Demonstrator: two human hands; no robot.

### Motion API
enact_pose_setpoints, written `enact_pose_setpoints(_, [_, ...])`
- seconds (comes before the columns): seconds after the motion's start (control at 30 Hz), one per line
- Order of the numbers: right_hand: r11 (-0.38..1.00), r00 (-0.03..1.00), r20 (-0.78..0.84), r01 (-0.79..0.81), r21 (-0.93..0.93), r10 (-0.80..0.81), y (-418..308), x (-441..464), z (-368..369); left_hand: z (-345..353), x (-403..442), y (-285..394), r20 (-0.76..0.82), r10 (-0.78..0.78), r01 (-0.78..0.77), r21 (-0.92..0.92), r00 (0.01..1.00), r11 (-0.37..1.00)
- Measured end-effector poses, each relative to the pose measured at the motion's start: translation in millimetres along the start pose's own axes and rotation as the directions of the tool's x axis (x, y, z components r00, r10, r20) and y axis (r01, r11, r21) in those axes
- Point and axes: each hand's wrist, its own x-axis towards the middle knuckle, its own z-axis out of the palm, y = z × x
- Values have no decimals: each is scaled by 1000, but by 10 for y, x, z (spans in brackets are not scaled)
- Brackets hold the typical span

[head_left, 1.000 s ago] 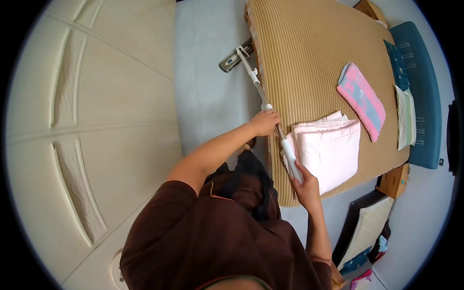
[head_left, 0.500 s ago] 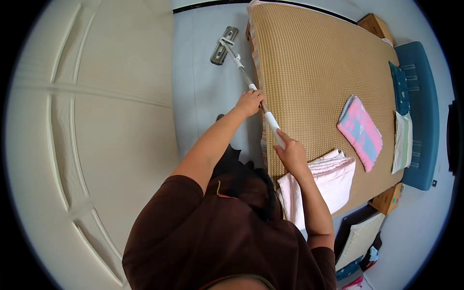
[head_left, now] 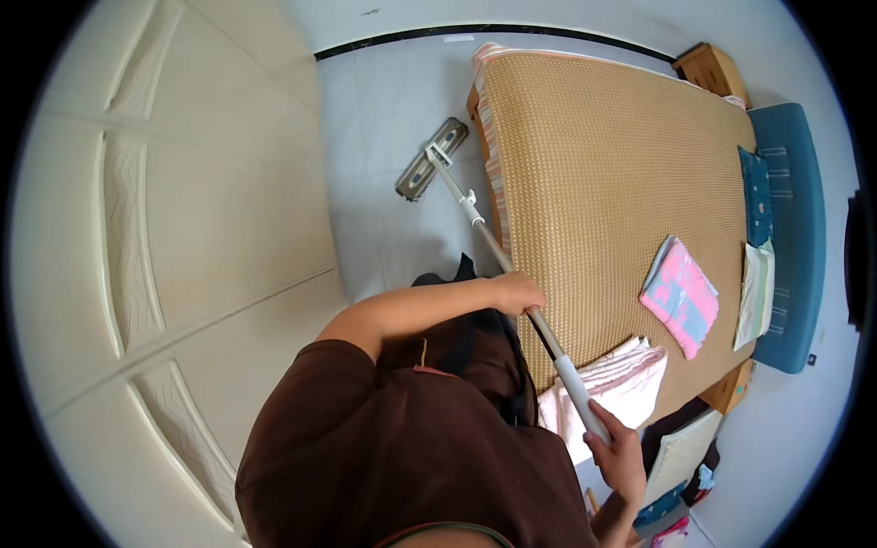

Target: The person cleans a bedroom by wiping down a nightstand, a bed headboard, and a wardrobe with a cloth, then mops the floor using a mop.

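Observation:
A flat mop (head_left: 493,245) slants from the floor up towards my body. Its rectangular head (head_left: 448,137) rests on the pale tiles between the bed and the wardrobe. My left hand (head_left: 517,292) is wrapped round the metal pole about midway along it. Further up, my right hand (head_left: 621,458) grips the white handle sleeve at the end of the pole, with the thumb along it. The upper part of the pole crosses over the edge of the bed mat and beside a folded pale pink quilt (head_left: 630,379).
The bed with its woven mat (head_left: 594,164) stands on the right, with a folded pink and grey blanket (head_left: 681,297), pillows (head_left: 756,292) and a blue headboard (head_left: 799,233). Cream wardrobe doors (head_left: 228,201) line the left. A wooden nightstand (head_left: 711,71) sits in the far corner.
The mop has been drawn back towards me, and its head has turned slightly. Both hands have come nearer my body, the right one also further right. The view has shifted towards the far wall.

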Motion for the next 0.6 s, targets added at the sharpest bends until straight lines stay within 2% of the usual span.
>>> enact_pose_setpoints(0.13, [999,1000,-30,-5,54,7,-421,368,-97,-500,-19,-274,7,39,-38,-40,999,998])
enact_pose_setpoints(0.27, [993,993,-50,107,49,-105,-788,1211,-241,-855,135,-1138,-33,18,-17,35,999,999])
enact_pose_setpoints(0.37, [956,952,-89,293,-26,-294,-1227,2034,-407,-1405,175,-1831,-174,-41,48,35,984,998])
enact_pose_setpoints(0.57, [891,889,-66,449,-68,-453,-1915,3433,-642,-2443,110,-2865,-305,-205,292,274,930,916])
enact_pose_setpoints(0.6, [907,907,-36,419,-43,-420,-2035,3562,-676,-2530,73,-2986,-377,-225,337,266,899,903])
